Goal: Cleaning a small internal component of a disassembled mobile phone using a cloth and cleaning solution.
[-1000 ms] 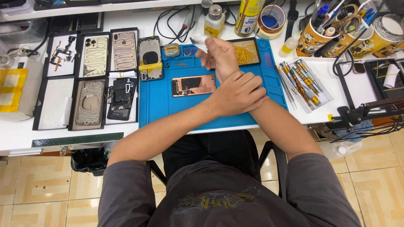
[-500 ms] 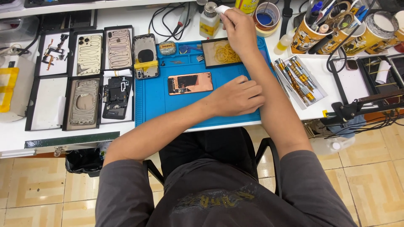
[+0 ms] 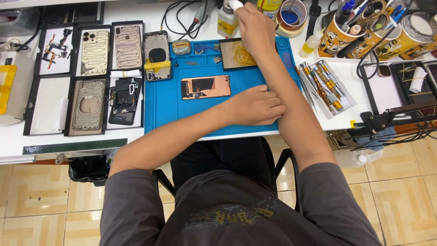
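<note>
Yellow-labelled bottle (image 3: 226, 22) — perhaps plastic — top centre.

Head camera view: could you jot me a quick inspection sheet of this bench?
Surface: white table bearing a blue mat.
Job's things: copper-coloured phone part flat on the mat; small white object at the right fingertips.
Clutter: black trays of phone shells, screwdriver set, tape roll, tool cups, bottle.
Hands: left hand rests on the mat; right hand pinches the white object.
Cables: black leads at the rear.
Surroundings: tiled floor, chair.
</note>
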